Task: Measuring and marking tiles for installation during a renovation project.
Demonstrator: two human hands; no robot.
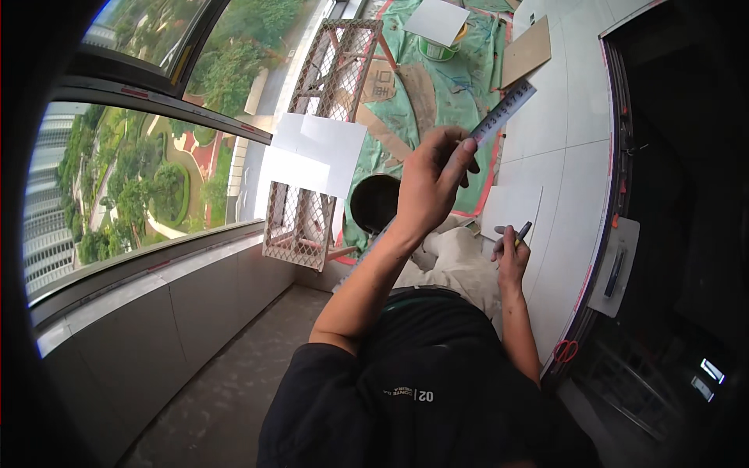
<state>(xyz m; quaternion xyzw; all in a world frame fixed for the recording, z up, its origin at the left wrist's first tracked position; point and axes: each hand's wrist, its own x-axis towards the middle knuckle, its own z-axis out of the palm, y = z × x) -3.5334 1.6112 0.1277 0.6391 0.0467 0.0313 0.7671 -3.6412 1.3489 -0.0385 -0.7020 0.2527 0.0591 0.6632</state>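
My left hand [434,175] is raised in the middle, thumb and fingers closed on a long metal ruler [505,114]. One end of the ruler points up to the right; another stretch shows behind my left forearm. Lower and to the right, my right hand [511,257] grips a dark pen [523,232] between its fingers. Just beyond that hand, a white tile [505,204] leans or lies against the pale tiled surface; which of these I cannot tell.
A mesh-topped bench [300,226] by the window carries a white board [314,154]. Near my knees stands a black bucket [374,201]. Green sheeting [460,93] covers the floor ahead, with a green-and-white bucket [438,51]. A trowel [615,269] is at the dark opening's edge.
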